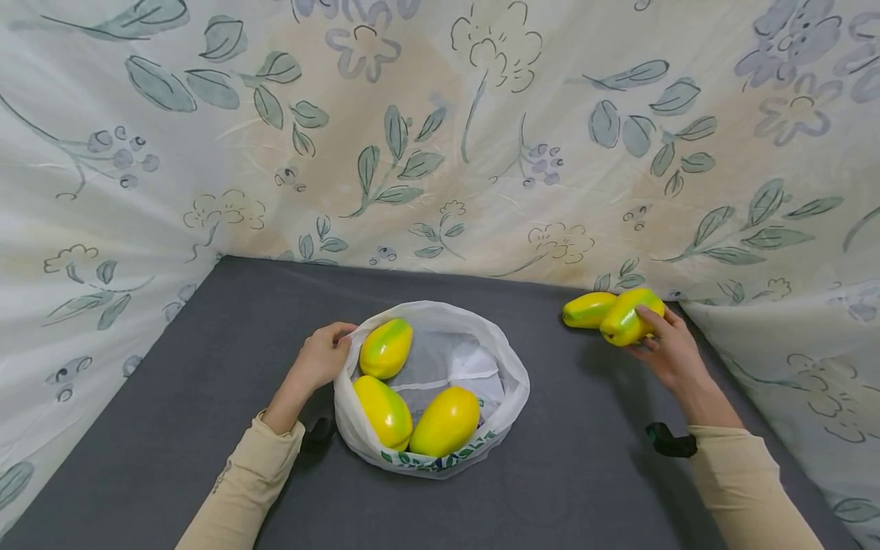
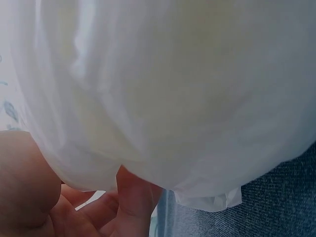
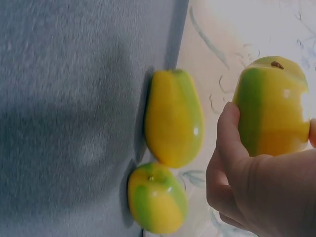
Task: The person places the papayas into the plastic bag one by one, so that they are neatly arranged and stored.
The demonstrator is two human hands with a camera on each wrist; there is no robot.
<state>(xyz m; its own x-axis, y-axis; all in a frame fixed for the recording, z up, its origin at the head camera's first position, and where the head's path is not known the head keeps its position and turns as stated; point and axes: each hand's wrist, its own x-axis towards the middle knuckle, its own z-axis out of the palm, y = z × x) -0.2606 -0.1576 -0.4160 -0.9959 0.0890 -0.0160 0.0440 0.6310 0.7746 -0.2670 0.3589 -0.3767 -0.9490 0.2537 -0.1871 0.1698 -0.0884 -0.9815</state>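
A white plastic bag [image 1: 519, 374] with green print stands with its mouth wide open on the dark table. Inside it lie three yellow-green papayas, one upper left [image 1: 386, 349], one lower left [image 1: 383, 412] and one lower right [image 1: 444, 422]. My left hand [image 1: 321, 356] pinches the bag's left rim; in the left wrist view the bag's side [image 2: 173, 98] covers part of the fingers. At the far right my right hand [image 1: 667, 347] holds a papaya [image 3: 269, 108] above the table. Two more papayas, a longer one [image 3: 174, 118] and another [image 3: 157, 197], lie beside it in the right wrist view.
The dark grey table [image 1: 550, 489] runs back to a floral curtain [image 1: 440, 153], which also hangs along both sides. The loose papayas lie near the table's back right corner, close to the cloth.
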